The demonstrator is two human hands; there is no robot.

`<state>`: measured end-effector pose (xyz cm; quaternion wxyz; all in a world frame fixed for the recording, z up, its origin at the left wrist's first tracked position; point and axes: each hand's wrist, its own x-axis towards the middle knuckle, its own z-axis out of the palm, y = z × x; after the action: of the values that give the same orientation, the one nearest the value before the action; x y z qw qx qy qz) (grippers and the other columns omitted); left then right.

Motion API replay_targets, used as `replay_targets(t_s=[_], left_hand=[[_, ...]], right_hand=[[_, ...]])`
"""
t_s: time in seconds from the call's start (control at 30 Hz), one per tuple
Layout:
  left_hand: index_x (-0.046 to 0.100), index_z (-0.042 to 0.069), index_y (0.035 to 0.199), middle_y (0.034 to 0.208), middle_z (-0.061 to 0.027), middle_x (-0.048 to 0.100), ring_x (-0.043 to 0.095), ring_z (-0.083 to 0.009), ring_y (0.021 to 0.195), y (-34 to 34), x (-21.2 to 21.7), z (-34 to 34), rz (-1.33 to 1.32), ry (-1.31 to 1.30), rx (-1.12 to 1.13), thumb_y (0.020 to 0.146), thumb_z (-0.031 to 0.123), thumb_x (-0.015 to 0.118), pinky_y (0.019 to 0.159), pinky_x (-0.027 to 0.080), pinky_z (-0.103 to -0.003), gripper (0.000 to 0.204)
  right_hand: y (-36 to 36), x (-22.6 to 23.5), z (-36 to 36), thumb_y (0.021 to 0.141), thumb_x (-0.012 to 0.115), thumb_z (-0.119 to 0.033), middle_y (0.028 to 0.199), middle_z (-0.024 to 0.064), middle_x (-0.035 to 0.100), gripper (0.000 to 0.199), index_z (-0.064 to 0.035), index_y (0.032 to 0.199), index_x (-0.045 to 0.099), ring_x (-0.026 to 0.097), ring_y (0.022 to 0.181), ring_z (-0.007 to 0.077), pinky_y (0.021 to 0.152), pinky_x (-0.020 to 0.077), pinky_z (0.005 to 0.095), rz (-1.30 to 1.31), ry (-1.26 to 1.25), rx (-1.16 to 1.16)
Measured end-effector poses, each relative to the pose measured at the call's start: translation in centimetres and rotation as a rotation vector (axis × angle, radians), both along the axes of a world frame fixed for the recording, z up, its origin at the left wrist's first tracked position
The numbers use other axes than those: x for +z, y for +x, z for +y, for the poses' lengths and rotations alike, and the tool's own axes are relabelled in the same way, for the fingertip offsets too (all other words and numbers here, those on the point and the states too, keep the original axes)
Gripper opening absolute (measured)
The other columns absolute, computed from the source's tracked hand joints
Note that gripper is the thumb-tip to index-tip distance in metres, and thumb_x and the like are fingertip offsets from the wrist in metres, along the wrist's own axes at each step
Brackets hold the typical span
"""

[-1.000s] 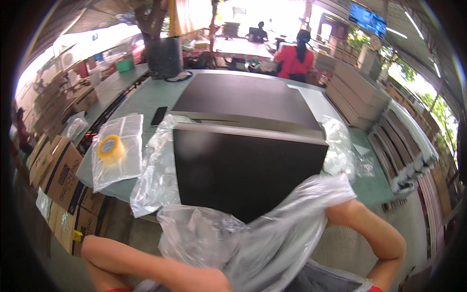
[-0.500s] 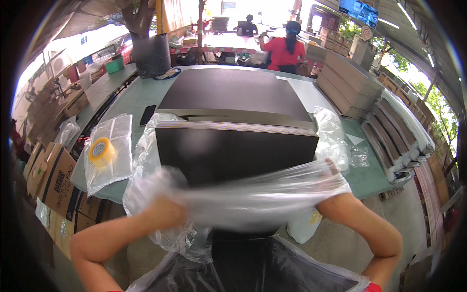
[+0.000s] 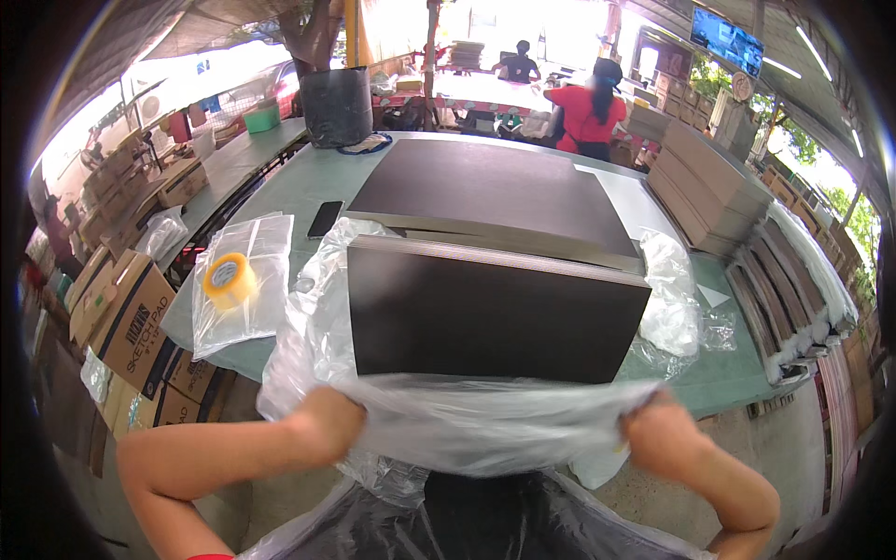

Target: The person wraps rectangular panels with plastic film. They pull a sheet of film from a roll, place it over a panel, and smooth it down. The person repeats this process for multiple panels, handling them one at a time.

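A clear plastic bag (image 3: 495,425) is stretched sideways between my two hands. My left hand (image 3: 331,422) is closed on one end of it, and my right hand (image 3: 658,429), slightly blurred, grips the other. Just beyond the bag, a stack of black sheets (image 3: 495,313) stands with its dark face toward me and pale edges on top. The bag crosses in front of that stack's lower edge. Behind lies a wider dark stack (image 3: 495,187), flat on the table. Crumpled clear plastic (image 3: 322,299) lies left of the sheets, with more plastic (image 3: 670,303) on the right.
On the green table (image 3: 280,177), a yellowish tape roll (image 3: 231,282) rests on flat plastic bags (image 3: 271,308), near a phone (image 3: 325,219). Grey board stacks (image 3: 705,187) and wrapped bundles (image 3: 789,280) stand at right. Cartons (image 3: 140,317) sit at left. A person in red (image 3: 588,112) works farther back.
Both hands have pulled the bag lower, uncovering more of the standing black stack's face. The whole view has shifted, so the scene sits farther right.
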<state>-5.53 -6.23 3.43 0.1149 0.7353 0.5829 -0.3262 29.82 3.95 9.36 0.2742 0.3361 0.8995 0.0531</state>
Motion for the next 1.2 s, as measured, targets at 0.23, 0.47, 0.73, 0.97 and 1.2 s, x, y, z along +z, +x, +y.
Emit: replay_targets(t_s=[0.23, 0.47, 0.73, 0.97, 1.2], left_hand=[[0.054, 0.005, 0.080, 0.071, -0.0049, 0.060, 0.061, -0.0163, 0.061, 3.9, 7.7, -0.5, -0.066, 0.351, -0.209, 0.072, 0.015, 0.051, 0.048, 0.047, -0.032, 0.013], [0.063, 0.010, 0.070, 0.065, -0.0090, 0.061, 0.059, -0.0146, 0.059, -1.3, -8.7, -3.0, -0.786, -0.287, -0.271, 0.070, 0.016, 0.057, 0.047, 0.047, -0.030, 0.008], [0.054, 0.002, 0.072, 0.064, -0.0078, 0.053, 0.050, -0.0137, 0.054, -9.0, 0.1, 3.0, -0.757, 1.333, 0.663, 0.062, -0.002, 0.056, 0.046, 0.039, -0.028, 0.011], [0.049, 0.017, 0.111, 0.103, -0.0084, 0.048, 0.053, -0.0191, 0.073, -4.9, 3.2, 8.0, -0.619, 1.314, 0.175, 0.065, -0.006, 0.051, 0.061, 0.045, -0.031, 0.052], [0.054, 0.015, 0.109, 0.097, -0.0106, 0.054, 0.055, -0.0220, 0.082, -4.0, 3.0, 4.3, -0.768, 1.403, 0.063, 0.057, -0.005, 0.058, 0.066, 0.046, -0.030, 0.056]], right_hand=[[3.2, -7.1, 3.9, 0.070, 0.054, -0.018, 0.095, 0.0121, 0.058, 0.024, -0.0090, 0.091, 0.061, 0.052, 0.097, 0.0253, 0.092, 0.0283, 0.0454, -0.041, 0.439, 0.017], [1.9, 0.0, 2.4, 0.069, 0.059, -0.016, 0.065, 0.0051, 0.055, 0.016, -0.0035, 0.078, 0.056, 0.055, 0.062, 0.0136, 0.056, 0.0413, 0.0215, 1.492, -0.060, -0.343], [0.2, -4.1, 4.4, 0.056, 0.053, 0.008, 0.085, 0.0078, 0.058, 0.043, -0.0033, 0.098, 0.054, 0.055, 0.072, 0.0161, 0.061, 0.0413, 0.0249, 1.254, 0.231, -0.206], [2.2, -4.5, 11.6, 0.069, 0.036, 0.012, 0.119, 0.0119, 0.042, 0.051, -0.0064, 0.115, 0.046, 0.046, 0.104, 0.0249, 0.080, 0.0406, 0.0286, 1.526, 0.366, -0.105], [5.8, -4.0, 6.7, 0.061, 0.047, 0.010, 0.096, 0.0070, 0.052, 0.039, -0.0029, 0.095, 0.060, 0.052, 0.081, 0.0136, 0.066, 0.0406, 0.0220, 1.462, 0.417, -0.221]])
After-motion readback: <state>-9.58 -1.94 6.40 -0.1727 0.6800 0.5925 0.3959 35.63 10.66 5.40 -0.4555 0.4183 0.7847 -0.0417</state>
